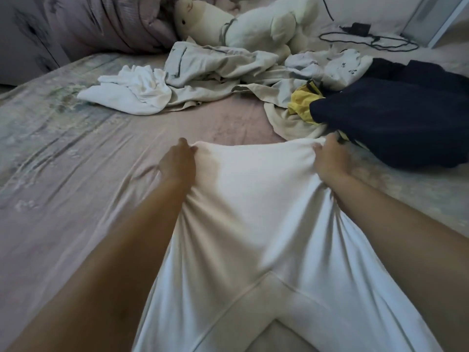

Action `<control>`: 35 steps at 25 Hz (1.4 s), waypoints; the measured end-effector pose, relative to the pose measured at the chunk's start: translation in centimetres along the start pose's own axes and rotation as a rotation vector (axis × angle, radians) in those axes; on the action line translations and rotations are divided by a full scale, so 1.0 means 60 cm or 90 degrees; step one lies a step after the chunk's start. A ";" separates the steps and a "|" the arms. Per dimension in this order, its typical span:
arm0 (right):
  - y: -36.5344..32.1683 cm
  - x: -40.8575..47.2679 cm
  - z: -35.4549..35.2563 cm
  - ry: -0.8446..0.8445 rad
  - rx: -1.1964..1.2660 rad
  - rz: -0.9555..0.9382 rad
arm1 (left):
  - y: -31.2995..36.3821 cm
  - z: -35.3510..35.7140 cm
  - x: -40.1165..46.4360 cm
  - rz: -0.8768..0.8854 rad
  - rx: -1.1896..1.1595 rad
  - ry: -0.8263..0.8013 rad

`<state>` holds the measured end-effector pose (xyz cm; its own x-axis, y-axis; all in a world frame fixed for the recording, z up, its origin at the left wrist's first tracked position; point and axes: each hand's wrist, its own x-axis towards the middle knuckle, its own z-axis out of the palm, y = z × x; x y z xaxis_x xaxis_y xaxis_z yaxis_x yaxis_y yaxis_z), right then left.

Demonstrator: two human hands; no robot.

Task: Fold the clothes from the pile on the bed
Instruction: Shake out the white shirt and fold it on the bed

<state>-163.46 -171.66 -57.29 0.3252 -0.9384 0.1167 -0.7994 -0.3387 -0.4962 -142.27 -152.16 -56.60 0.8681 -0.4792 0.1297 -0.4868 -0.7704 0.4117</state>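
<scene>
Where the pink bedsheet [76, 153] lies wrinkled: clothes pile [203, 69]; plush toy [253, 24]

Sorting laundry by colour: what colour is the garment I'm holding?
White, seen clearly in the head view.

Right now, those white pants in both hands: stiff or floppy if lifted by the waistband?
Likely floppy: the white pants bunch into creases where the left hand and right hand grip them. Probably light and thin, since the fabric drapes. The legs would likely dangle.
</scene>
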 end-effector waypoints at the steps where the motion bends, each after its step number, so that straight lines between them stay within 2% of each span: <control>1: 0.001 -0.005 0.008 -0.013 -0.086 -0.042 | -0.002 0.011 -0.002 0.029 0.082 -0.009; 3: 0.003 -0.011 0.016 -0.018 -0.201 -0.084 | 0.009 0.013 -0.003 0.038 0.154 -0.021; 5: -0.009 -0.021 0.007 0.058 -0.214 -0.131 | 0.021 -0.001 -0.008 0.052 0.150 0.012; 6: -0.020 -0.033 -0.004 0.096 -0.196 -0.185 | 0.027 -0.008 -0.018 0.101 0.129 0.046; 7: -0.030 -0.051 -0.017 0.078 -0.169 -0.248 | 0.032 -0.013 -0.035 0.174 0.114 0.052; 9: -0.033 -0.099 -0.031 -0.087 -0.117 -0.335 | 0.040 -0.010 -0.092 0.327 0.137 -0.048; 10: -0.025 -0.125 -0.030 -0.196 -0.124 -0.334 | 0.040 -0.001 -0.124 0.370 0.172 -0.119; 11: -0.013 -0.146 -0.026 -0.290 -0.183 -0.323 | 0.034 0.015 -0.152 0.388 0.218 -0.185; 12: 0.004 -0.157 -0.014 -0.334 -0.255 -0.319 | 0.026 0.030 -0.172 0.392 0.251 -0.224; 15: 0.033 -0.156 0.013 -0.307 -0.354 -0.307 | 0.010 0.057 -0.180 0.366 0.265 -0.220; 18: 0.019 -0.182 -0.016 -0.226 -0.310 -0.334 | 0.025 0.021 -0.187 0.377 0.239 -0.176; 20: 0.039 -0.224 -0.049 -0.189 -0.260 -0.348 | 0.030 -0.003 -0.255 0.448 0.178 -0.139; 21: 0.063 -0.246 -0.069 -0.169 -0.230 -0.328 | 0.021 -0.007 -0.300 0.492 0.150 -0.145; 23: 0.135 -0.275 -0.116 -0.156 -0.183 -0.177 | -0.012 -0.004 -0.392 0.580 0.165 -0.158; 25: 0.216 -0.280 -0.153 -0.150 -0.151 0.034 | -0.030 -0.001 -0.432 0.585 0.231 -0.166; 26: 0.240 -0.281 -0.170 -0.158 -0.134 0.077 | -0.021 -0.002 -0.435 0.568 0.230 -0.169; 29: 0.251 -0.299 -0.197 -0.218 -0.032 0.039 | 0.055 -0.022 -0.457 0.601 0.176 -0.175; 31: 0.246 -0.305 -0.203 -0.214 0.029 0.037 | 0.111 -0.023 -0.488 0.648 0.131 -0.178; 33: 0.244 -0.304 -0.214 -0.194 0.123 0.057 | 0.159 -0.012 -0.531 0.640 0.089 -0.263; 35: 0.259 -0.299 -0.232 -0.157 0.256 0.128 | 0.196 0.005 -0.581 0.595 0.109 -0.369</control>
<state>-188.77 -161.07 -55.12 0.3340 -0.9216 -0.1978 -0.6163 -0.0547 -0.7856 -178.28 -144.64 -56.55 -0.0024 -0.9907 -0.1358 -0.9711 -0.0301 0.2369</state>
